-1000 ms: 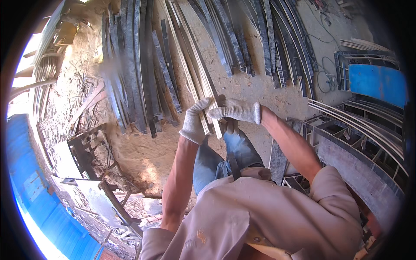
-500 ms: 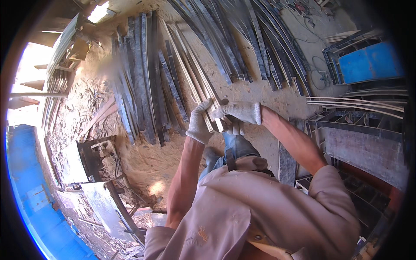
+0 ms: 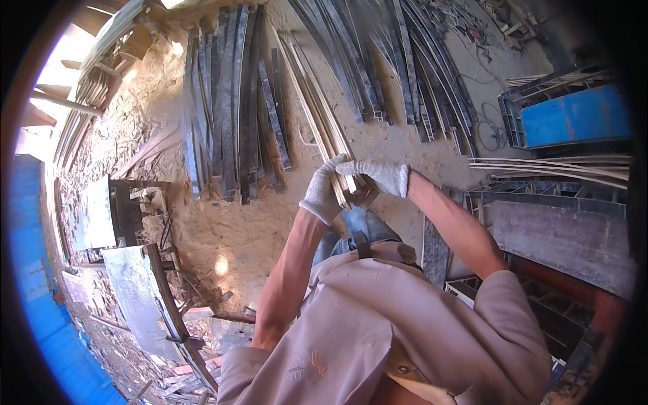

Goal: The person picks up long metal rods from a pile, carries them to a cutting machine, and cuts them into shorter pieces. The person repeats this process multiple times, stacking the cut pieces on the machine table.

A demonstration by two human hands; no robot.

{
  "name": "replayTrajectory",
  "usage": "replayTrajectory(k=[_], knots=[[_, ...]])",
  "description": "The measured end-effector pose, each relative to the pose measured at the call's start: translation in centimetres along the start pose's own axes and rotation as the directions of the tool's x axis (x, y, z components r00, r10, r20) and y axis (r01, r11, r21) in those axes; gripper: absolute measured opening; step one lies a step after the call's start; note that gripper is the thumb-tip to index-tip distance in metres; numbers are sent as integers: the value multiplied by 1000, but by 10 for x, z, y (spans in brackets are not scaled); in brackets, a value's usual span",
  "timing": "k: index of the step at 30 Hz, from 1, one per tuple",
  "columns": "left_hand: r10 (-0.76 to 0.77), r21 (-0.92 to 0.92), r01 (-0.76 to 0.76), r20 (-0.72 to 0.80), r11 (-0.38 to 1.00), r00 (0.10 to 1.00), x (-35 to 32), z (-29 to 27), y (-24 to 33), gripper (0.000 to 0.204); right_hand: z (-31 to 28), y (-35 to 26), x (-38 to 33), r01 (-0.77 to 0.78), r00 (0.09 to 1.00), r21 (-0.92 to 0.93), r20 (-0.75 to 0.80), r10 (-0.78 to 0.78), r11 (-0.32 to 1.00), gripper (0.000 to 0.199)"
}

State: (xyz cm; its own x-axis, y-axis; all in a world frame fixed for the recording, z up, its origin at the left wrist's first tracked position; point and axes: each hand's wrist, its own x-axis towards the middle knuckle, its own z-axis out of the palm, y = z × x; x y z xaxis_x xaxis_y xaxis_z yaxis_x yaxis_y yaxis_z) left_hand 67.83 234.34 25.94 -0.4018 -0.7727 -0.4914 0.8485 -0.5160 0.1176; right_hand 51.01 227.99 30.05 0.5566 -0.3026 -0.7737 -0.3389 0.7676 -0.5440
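Observation:
A bundle of long, thin wooden strips [image 3: 314, 108] runs from in front of my body away toward the far side of the floor. Both my hands wear pale knitted gloves and grip its near end. My left hand [image 3: 325, 189] wraps round the strips from the left side. From the right, my right hand [image 3: 378, 177] closes over the same bundle, its fingers partly hidden beneath. The strips' cut ends stick out a little below the gloves, above my legs.
Dark long strips [image 3: 229, 101] lie in a pile at the left, and more dark strips [image 3: 351, 61] spread at the far middle. A machine table [image 3: 138, 290] stands at the left. At the right are a blue panel in a frame [image 3: 574, 116] and pale curved strips [image 3: 547, 167].
The view has shifted slightly. My right hand now sits closer to my left on the bundle, and the dark strip end seen beside the right glove no longer shows.

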Motion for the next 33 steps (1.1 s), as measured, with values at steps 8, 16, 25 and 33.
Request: replayTrajectory(k=[8,16,25,33], knots=[[-81,95,76,52,993,995,-1,5,-6,35,-5,19,3,75,997,120,14,-77,990,28],[-191,23,194,-94,981,977,-2,-19,-51,35,11,31,-43,-34,992,-339,-123,-9,940,55],[-107,201,146,-194,969,975,16,-24,-104,30,14,-18,-12,-367,819,-745,-543,-185,558,134],[-288,255,254,106,933,952,23,-63,-141,93,-28,38,-21,-519,767,-741,-624,-150,426,91]])
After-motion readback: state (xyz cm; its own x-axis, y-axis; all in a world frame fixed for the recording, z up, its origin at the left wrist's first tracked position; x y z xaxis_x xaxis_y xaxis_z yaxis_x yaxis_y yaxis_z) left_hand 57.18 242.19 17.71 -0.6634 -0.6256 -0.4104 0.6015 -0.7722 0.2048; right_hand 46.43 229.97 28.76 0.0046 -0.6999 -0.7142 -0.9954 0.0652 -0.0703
